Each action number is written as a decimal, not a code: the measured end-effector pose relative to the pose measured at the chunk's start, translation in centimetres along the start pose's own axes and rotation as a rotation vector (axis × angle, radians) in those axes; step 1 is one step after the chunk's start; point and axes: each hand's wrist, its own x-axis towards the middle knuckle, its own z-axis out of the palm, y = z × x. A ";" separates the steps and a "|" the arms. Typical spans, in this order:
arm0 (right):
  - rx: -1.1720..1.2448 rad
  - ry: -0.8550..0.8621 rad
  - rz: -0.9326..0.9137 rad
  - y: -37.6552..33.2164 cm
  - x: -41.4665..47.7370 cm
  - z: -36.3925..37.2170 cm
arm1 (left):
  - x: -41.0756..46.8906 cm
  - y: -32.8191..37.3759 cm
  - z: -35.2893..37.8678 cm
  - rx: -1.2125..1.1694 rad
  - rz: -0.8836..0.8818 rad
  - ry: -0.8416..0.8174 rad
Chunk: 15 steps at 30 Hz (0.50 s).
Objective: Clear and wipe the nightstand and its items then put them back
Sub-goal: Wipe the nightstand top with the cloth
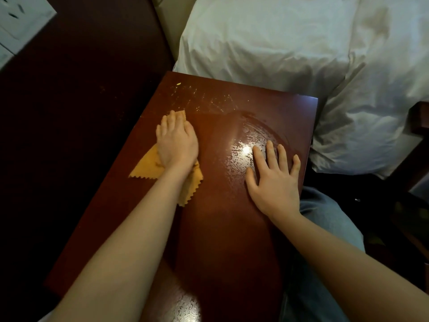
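A rumpled white pillow [290, 54] and bedding fill the upper right, with a yellowish stain near the top corner. A cream padded strip [166, 26] separates it from a dark wood panel [81, 89] on the left. A white socket plate [21, 22] sits top left. Dark wooden furniture [417, 119] stands at the right edge. The light is dim.

The nightstand [222, 228] stands before the person, with the bed [301, 54] behind it and to its right; on its left part lies the cloth [148, 163] under the left hand [177, 142]; the right hand [274, 175] rests flat on its right part, well apart from the cloth.
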 end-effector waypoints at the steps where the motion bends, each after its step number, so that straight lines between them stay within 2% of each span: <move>1: -0.001 0.009 -0.001 0.0 0.0 0.0 | -0.2 1.0 0.1 -0.001 0.015 0.000; 4: -0.017 0.013 -0.004 0.0 0.0 0.1 | -1.5 4.0 0.2 -0.039 0.257 -0.051; 7: -0.017 0.013 -0.012 0.0 0.1 0.1 | -1.9 3.6 0.1 -0.029 0.533 -0.161; 9: -0.011 0.017 -0.013 0.1 0.1 0.2 | -1.0 1.3 -0.3 -0.015 0.448 -0.121; 12: -0.009 0.022 -0.011 0.0 0.0 0.2 | 0.4 -2.0 -0.6 0.002 0.058 0.012; 13: -0.008 0.019 -0.008 -0.1 0.1 0.2 | 0.6 -2.1 -0.6 0.003 -0.020 0.030; 15: -0.001 0.005 -0.006 -0.1 0.1 0.1 | 0.6 -0.8 -0.4 -0.008 -0.069 0.041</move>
